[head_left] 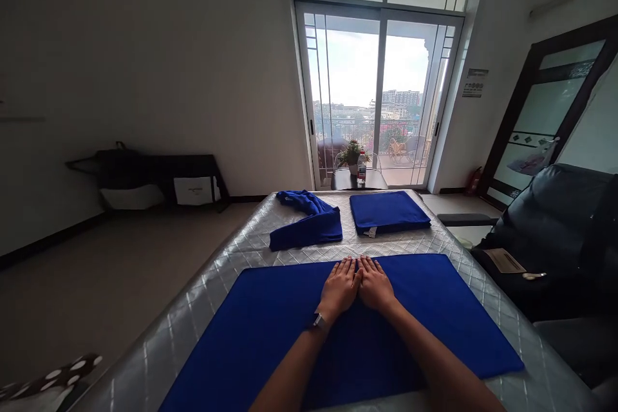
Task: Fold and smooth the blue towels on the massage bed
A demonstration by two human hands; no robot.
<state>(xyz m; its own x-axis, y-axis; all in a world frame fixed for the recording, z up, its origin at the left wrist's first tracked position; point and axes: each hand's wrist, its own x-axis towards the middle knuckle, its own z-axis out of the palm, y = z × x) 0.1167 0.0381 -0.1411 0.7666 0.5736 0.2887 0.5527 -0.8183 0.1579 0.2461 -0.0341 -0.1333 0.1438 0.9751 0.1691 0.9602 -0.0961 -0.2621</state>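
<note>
A large blue towel [251, 328] lies spread flat on the table's silver quilted cover [212, 264] right in front of me. My left hand [340, 286] and my right hand [375, 283] rest palm down on its far middle part, side by side and touching, fingers flat. A watch is on my left wrist. Beyond them a loosely piled blue towel [309, 222] lies at the back left. A neatly folded blue towel [389, 211] with a white tag lies at the back right.
A dark armchair [550, 225] stands close to the table's right side. Past the far edge are a small table with a potted plant [352, 156] and a water bottle [362, 167], before a glass sliding door [381, 96]. Dark luggage [149, 180] sits by the left wall.
</note>
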